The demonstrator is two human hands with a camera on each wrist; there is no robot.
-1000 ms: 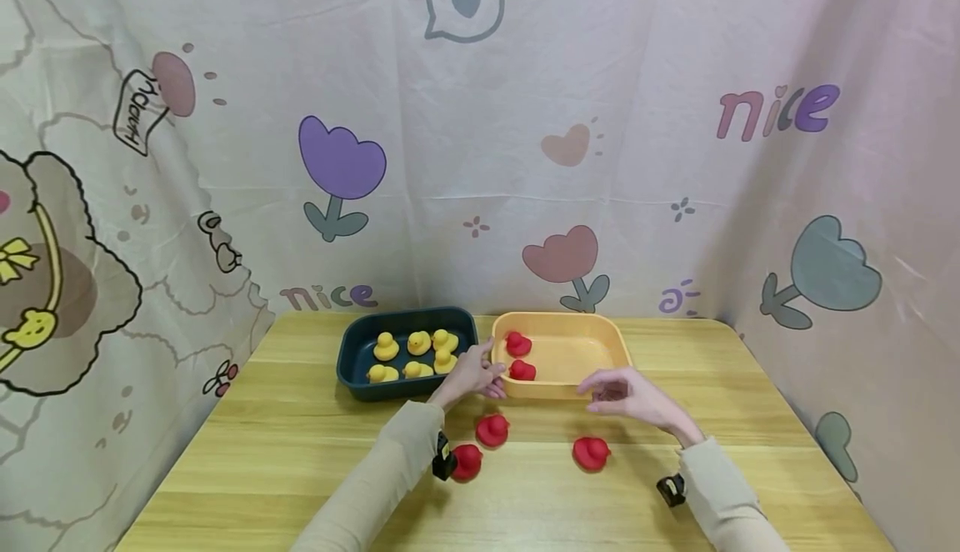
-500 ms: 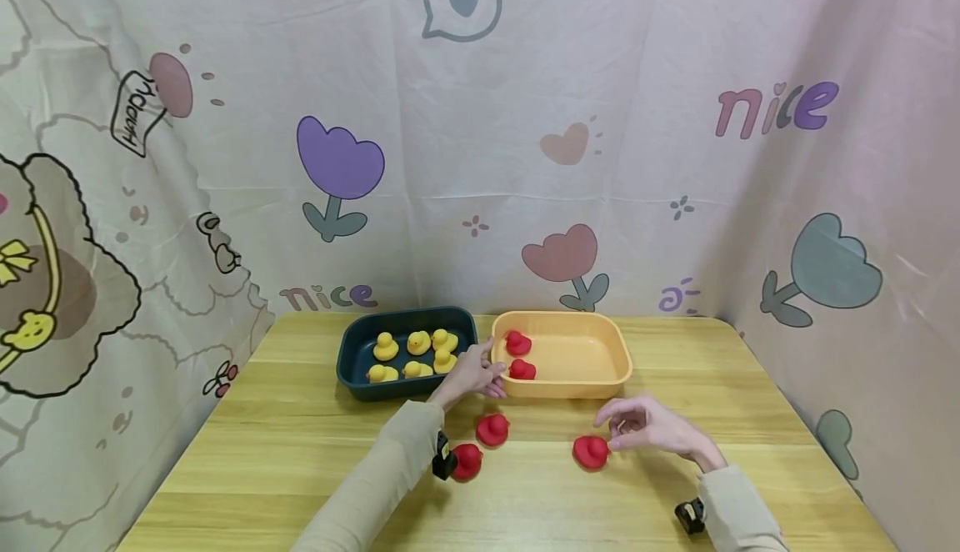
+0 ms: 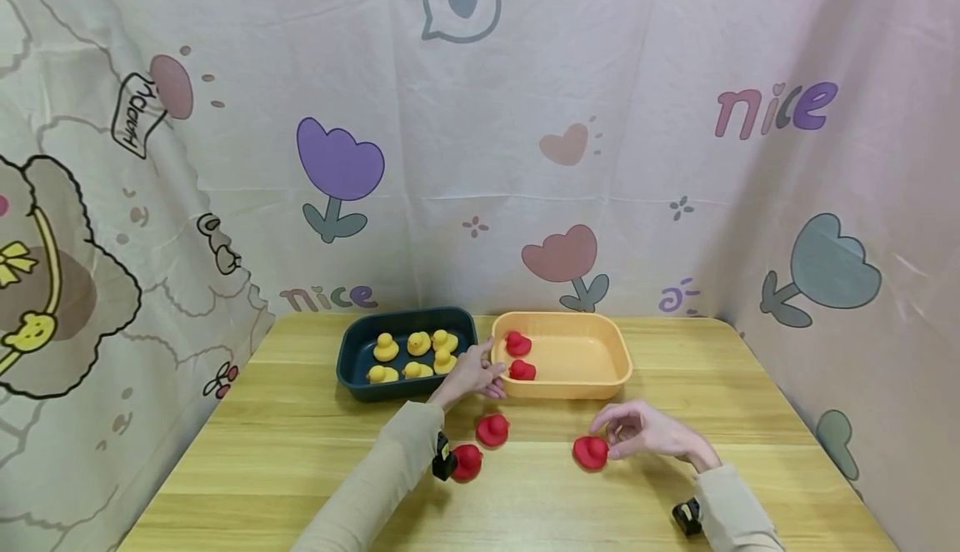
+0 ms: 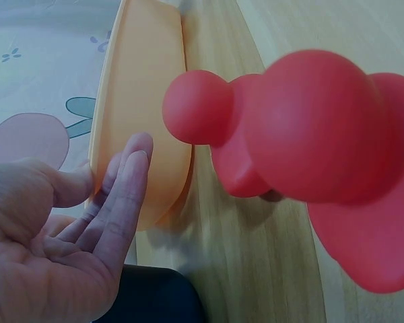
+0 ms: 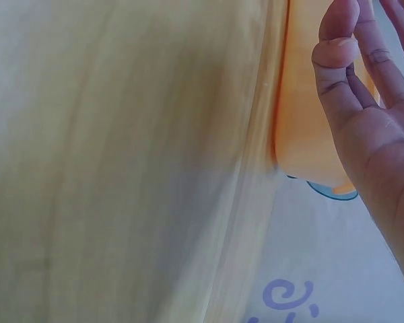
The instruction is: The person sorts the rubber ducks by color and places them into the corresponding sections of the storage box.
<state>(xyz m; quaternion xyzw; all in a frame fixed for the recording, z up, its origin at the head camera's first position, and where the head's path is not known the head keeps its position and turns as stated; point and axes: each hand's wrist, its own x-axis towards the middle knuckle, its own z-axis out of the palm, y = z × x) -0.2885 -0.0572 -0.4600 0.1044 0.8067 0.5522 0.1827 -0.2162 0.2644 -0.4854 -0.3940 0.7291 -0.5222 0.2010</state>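
My left hand (image 3: 486, 373) rests with straight fingers against the front left corner of the orange tray (image 3: 611, 350), which holds two red ducks (image 3: 518, 343). In the left wrist view that hand (image 4: 114, 195) lies open beside the orange tray (image 4: 148, 101), with a red duck (image 4: 323, 134) close to the lens. My right hand (image 3: 613, 434) hovers with loosely bent fingers just right of a red duck (image 3: 591, 452) on the table; I cannot tell whether it touches. The right wrist view shows the right hand's fingers (image 5: 340, 47) spread and holding nothing.
A dark blue tray (image 3: 352, 377) with several yellow ducks (image 3: 415, 355) stands left of the orange one. Two more red ducks (image 3: 492, 429) (image 3: 467, 461) lie by my left forearm. The wooden table (image 3: 262, 452) is closed in by a printed cloth backdrop (image 3: 525, 160).
My right hand has drawn back from the orange tray's front edge and come down beside the red duck on the table. The left hand has stayed put.
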